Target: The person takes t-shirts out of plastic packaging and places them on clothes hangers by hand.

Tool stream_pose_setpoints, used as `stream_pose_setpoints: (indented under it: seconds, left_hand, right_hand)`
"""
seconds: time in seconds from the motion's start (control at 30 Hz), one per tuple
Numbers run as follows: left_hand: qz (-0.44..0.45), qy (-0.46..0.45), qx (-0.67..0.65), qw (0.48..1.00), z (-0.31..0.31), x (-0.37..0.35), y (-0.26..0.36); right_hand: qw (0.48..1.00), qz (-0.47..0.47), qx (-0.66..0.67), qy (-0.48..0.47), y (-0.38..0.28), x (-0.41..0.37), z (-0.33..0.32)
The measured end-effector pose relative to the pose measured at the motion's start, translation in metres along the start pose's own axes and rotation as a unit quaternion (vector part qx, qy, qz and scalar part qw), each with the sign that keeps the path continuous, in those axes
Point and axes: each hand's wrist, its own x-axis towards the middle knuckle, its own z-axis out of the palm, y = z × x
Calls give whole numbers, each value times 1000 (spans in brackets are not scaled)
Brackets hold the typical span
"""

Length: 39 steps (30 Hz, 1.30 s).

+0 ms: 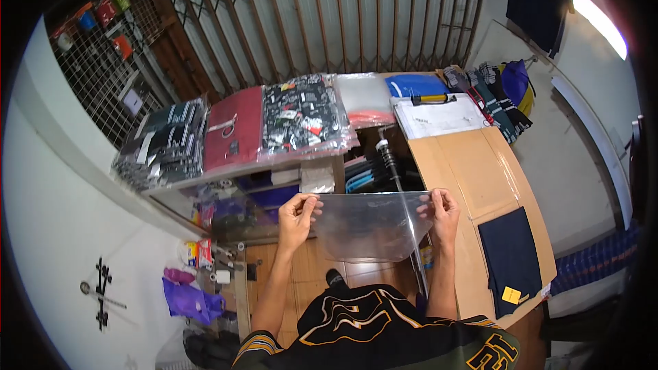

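A clear plastic bag (363, 229) hangs between my two hands, its top edge pulled straight and level. My left hand (297, 218) pinches the left top corner between thumb and fingers. At the opposite corner my right hand (440, 212) grips the same edge, its fingers showing through the film. The floor and a metal pole (397, 171) are visible through and behind the bag. To the right of my right hand, dark folded trousers (510, 253) with a yellow tag (511, 294) lie on a cardboard-covered table (466, 164).
Bagged garment stacks, dark ones (164, 140), a maroon one (233, 127) and a patterned one (301, 113), line a glass counter. A stack of clear bags (363, 96) sits beside a clipboard (439, 116). A folding metal gate (329, 20) stands behind; a purple bag (195, 301) lies lower left.
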Motion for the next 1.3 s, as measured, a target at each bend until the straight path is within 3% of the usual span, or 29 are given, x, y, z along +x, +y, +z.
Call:
stream_pose_setpoints:
  seconds: [0.33,0.47,0.53,0.73,0.93,1.13,1.23,1.3]
  left_hand:
    - [23,-140,57,988,9,127,-7]
    - [19,-189,-4,982,30,179,-26]
    - [-37,-209,-47,976,45,206,-24]
    - [-5,-249,-98,964,89,309,-27]
    - [19,-234,-53,971,124,426,-25]
    - [17,-177,-9,984,142,540,-37]
    - [14,-150,-10,988,147,603,-60]
    - [-35,-108,-12,993,150,643,-78]
  right_hand:
    - [984,-106,-80,118,-14,54,29]
    - [970,-147,-122,152,-21,84,30]
    - [965,-158,-129,162,-26,105,31]
    - [946,-195,-165,199,-37,199,37]
    - [946,-236,-149,166,-17,347,37]
    - [960,-179,-198,88,11,501,56]
    - [909,-271,-264,177,30,550,86]
    - [919,-232,-272,168,37,550,108]
